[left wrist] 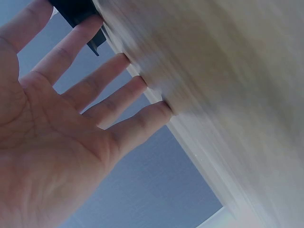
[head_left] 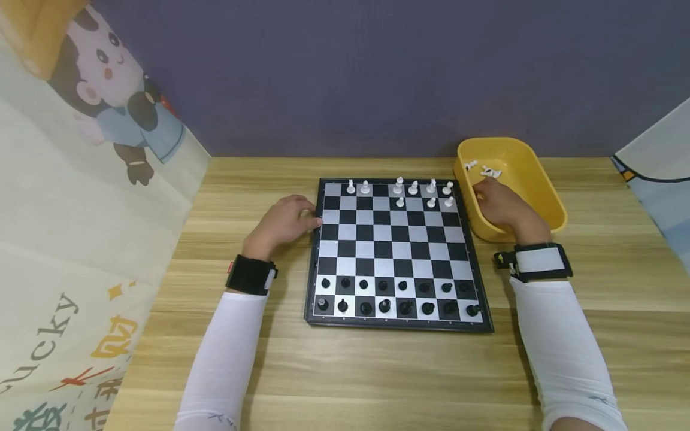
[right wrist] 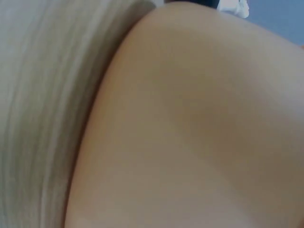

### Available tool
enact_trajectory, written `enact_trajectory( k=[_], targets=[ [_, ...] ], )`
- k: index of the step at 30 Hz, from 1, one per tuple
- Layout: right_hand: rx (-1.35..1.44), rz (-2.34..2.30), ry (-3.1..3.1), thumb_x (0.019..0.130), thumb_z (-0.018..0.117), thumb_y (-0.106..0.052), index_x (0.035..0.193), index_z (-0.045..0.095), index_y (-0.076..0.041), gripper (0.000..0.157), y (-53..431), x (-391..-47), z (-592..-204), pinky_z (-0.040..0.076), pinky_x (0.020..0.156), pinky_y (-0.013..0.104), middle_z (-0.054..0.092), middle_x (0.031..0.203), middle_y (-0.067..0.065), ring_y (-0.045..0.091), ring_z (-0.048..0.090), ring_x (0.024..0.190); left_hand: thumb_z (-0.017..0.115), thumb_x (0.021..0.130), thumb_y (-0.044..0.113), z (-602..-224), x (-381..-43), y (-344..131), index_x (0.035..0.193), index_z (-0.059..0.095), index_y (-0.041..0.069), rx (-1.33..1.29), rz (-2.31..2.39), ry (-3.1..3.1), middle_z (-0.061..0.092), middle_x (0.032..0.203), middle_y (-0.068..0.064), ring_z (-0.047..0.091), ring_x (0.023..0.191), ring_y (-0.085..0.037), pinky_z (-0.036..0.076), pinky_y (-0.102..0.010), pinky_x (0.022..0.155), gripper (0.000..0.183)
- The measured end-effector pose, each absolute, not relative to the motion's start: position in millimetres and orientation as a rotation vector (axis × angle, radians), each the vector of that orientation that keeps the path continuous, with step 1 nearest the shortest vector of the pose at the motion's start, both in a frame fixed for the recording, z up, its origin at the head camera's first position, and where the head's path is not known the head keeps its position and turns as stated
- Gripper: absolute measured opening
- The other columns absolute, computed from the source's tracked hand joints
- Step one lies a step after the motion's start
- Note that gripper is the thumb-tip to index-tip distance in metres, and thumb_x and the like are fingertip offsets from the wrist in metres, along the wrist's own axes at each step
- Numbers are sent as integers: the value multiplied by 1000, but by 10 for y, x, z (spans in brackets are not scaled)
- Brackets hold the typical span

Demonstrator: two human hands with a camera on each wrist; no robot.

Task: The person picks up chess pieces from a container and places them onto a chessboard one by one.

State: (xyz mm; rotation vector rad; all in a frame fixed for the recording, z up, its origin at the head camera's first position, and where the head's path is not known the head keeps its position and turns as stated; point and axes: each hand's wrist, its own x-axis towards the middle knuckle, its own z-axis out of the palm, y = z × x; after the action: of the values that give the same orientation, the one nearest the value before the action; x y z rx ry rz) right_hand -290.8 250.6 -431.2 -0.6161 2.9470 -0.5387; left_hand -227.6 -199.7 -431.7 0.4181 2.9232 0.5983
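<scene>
One chessboard (head_left: pixel 374 250) lies between the hands, the left hand (head_left: pixel 286 220), fingers extended, touching its edge; the right hand (head_left: pixel 504 203) dips into one yellow bin (head_left: pixel 530 179), its grip unclear. The chessboard bears nine white pieces (head_left: pixel 399 188), sixteen black pieces (head_left: pixel 384 306).

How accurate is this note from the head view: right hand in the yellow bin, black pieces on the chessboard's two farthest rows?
Not quite: the head view shows the black pieces on the two nearest rows of the chessboard. The right hand is indeed in the yellow bin.
</scene>
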Motion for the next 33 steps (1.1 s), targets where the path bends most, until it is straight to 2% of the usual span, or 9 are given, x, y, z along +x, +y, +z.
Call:
enact_trajectory(
  k=[6,10,13,21,33],
  targets=[
    [-563,-493,2982,90,40,-16,97,59,-3,25,2498,-2916,-4292,39,81,46,56,95,16,32,50,92,53,87,49,-4315,-2282,-1999,121,56,15,416,593,2925,42,137,-10,32,129,-29,22,-44,103,48],
    [-456,-472,2961,90,39,-16,102,60,-3,27,2512,-2901,-4278,40,81,46,59,97,15,31,51,92,53,87,49,-4313,-2289,-1993,121,56,15,414,597,2921,42,137,-10,33,129,-29,22,-44,103,48],
    [-374,-487,2929,90,41,-16,102,60,-6,25,2515,-2885,-4277,40,76,42,58,92,13,29,49,86,53,87,49,-4304,-2283,-1991,120,56,15,412,600,2916,42,137,-10,33,128,-29,22,-44,103,47],
    [-310,-543,2903,86,42,-11,84,56,-10,14,2528,-2858,-4310,35,62,37,51,76,9,27,46,74,53,87,48,-4303,-2276,-1996,120,56,14,415,604,2912,42,137,-10,33,128,-29,22,-44,103,48],
    [-305,-508,2910,88,41,-11,90,52,-9,12,2511,-2864,-4319,34,66,38,49,79,10,28,45,78,53,88,46,-4311,-2286,-1995,119,57,13,441,618,2904,42,137,-12,33,128,-31,21,-45,104,46]
  ],
)
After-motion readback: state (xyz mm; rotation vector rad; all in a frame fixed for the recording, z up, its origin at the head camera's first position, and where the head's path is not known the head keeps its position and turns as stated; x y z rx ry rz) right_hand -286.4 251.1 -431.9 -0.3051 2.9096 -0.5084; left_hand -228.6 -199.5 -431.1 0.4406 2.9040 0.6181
